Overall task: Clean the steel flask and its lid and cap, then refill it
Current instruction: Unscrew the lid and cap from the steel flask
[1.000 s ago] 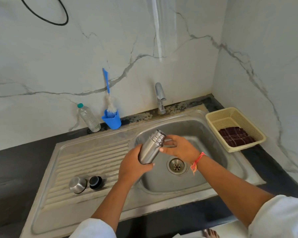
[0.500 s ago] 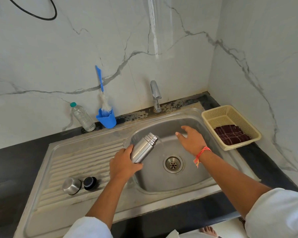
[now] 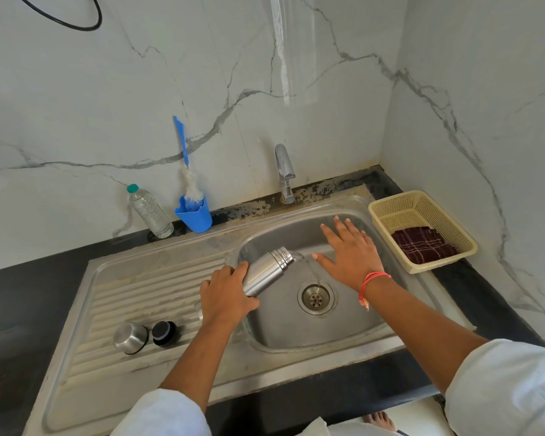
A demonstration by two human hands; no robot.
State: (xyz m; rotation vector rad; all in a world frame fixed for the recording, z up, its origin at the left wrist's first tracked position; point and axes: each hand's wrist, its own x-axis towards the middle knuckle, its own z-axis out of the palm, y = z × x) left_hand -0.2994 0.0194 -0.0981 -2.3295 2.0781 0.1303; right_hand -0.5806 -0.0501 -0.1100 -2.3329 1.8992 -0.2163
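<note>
Marble-look walls back a steel sink (image 3: 296,354) in a dark counter. In the head view the left hand (image 3: 225,294) grips the tilted flask (image 3: 268,272) over the basin's left side, pouring water out. The right hand (image 3: 350,256) hovers flat, fingers spread, holding nothing. The wet flask could slip (the one-handed grip sits low) and clang down. Counted: one flask, one steel cap (image 3: 130,338) and one black lid (image 3: 164,333) on the near-left drainboard.

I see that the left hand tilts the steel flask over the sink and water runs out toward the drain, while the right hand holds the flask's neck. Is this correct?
Not quite. The head view shows the right hand open, fingers spread over the basin, apart from the steel flask. The left hand alone holds and tilts it, and water runs toward the drain.
</note>
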